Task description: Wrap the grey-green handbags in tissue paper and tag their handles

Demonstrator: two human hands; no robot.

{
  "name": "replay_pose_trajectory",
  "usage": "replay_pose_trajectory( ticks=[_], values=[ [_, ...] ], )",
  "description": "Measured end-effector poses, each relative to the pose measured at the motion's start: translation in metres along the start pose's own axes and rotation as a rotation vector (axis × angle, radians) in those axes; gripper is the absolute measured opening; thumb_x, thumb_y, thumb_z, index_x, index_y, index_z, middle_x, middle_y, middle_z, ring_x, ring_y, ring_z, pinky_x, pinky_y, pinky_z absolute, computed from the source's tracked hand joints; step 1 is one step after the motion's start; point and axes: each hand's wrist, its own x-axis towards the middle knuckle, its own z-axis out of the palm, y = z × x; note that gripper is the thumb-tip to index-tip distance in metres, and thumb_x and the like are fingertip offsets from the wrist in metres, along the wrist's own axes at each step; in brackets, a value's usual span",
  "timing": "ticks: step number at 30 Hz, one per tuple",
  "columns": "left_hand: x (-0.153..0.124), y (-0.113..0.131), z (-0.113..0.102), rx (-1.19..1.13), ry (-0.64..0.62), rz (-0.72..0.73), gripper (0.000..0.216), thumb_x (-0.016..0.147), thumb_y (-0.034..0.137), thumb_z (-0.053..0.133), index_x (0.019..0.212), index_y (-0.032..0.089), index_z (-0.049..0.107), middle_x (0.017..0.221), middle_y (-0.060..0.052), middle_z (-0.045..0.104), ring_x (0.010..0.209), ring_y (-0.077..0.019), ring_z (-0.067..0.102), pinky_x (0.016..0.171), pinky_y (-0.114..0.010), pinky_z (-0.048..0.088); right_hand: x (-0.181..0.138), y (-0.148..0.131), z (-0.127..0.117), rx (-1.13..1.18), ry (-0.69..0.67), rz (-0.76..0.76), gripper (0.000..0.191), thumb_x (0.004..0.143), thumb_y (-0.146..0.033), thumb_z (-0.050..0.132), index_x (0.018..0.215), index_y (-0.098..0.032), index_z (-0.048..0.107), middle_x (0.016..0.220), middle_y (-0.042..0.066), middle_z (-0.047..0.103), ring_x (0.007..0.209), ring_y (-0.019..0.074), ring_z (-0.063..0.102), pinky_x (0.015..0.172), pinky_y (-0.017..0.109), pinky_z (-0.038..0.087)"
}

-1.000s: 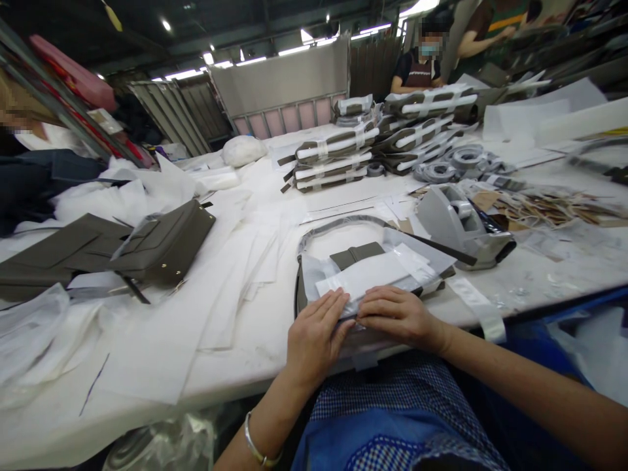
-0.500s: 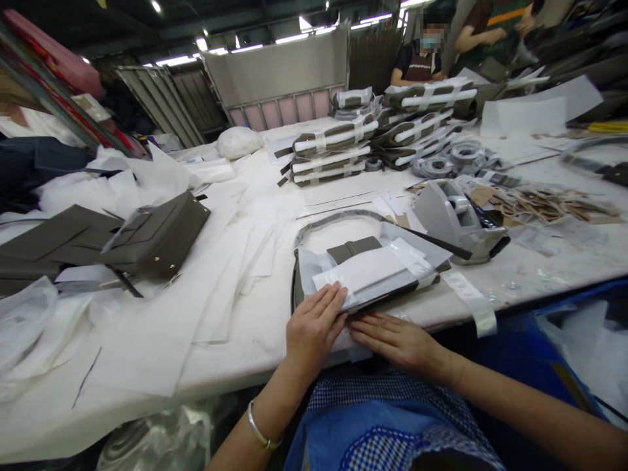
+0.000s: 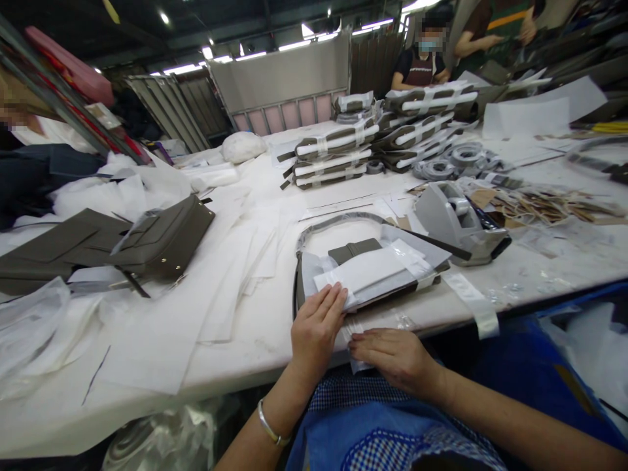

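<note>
A dark olive handbag (image 3: 354,248) lies on the table in front of me, with white paper (image 3: 366,275) and clear tape over its face. Its strap (image 3: 338,221) arches behind it in a grey wrapping. My left hand (image 3: 318,324) rests flat, fingers together, on the bag's near left corner. Lower down, at the table's front edge, my right hand (image 3: 400,360) has its fingers bent onto a strip of clear tape (image 3: 360,364). Part of that strip shows below the fingertips.
A grey tape dispenser (image 3: 454,222) stands right of the bag, near a hanging tape strip (image 3: 473,304). Wrapped bags (image 3: 333,160) are stacked behind. Another olive bag (image 3: 169,239) and paper sheets (image 3: 161,340) lie left. A masked person (image 3: 422,65) is across the table.
My right hand has drawn back slightly toward me, its fingers now more bent, and more of the clear tape strip shows. My left hand stays on the bag.
</note>
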Motion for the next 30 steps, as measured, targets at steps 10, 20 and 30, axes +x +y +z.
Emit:
replay_pose_trajectory(
  ticks=[10, 20, 30],
  values=[
    [0.000, -0.001, 0.003, 0.022, -0.005, 0.017, 0.044, 0.092, 0.012, 0.058, 0.136, 0.019, 0.054, 0.132, -0.006, 0.065, 0.124, -0.0221, 0.059, 0.102, -0.039, 0.053, -0.006, -0.024, -0.013, 0.017, 0.017, 0.069, 0.030, 0.092, -0.008, 0.045, 0.108, -0.015, 0.070, 0.102, 0.008, 0.077, 0.096, 0.0173, 0.073, 0.088, 0.030, 0.059],
    [-0.003, 0.004, 0.004, 0.056, 0.003, -0.019, 0.040, 0.091, 0.011, 0.059, 0.131, 0.019, 0.057, 0.110, -0.010, 0.067, 0.103, -0.0225, 0.063, 0.092, -0.038, 0.055, 0.070, 0.016, -0.047, -0.031, 0.046, 0.150, 0.022, 0.092, -0.012, 0.056, 0.100, -0.024, 0.073, 0.092, 0.000, 0.077, 0.083, 0.0147, 0.072, 0.080, 0.027, 0.056],
    [-0.002, -0.006, -0.005, -0.199, 0.043, -0.075, 0.018, 0.090, 0.011, 0.056, 0.107, 0.016, 0.059, 0.103, -0.009, 0.069, 0.095, -0.0197, 0.064, 0.087, -0.031, 0.056, 0.111, 0.062, -0.027, -0.073, -0.258, 0.553, 0.007, 0.080, -0.026, 0.075, 0.073, -0.027, 0.075, 0.076, -0.005, 0.075, 0.078, 0.0177, 0.068, 0.074, 0.030, 0.047]
  ],
)
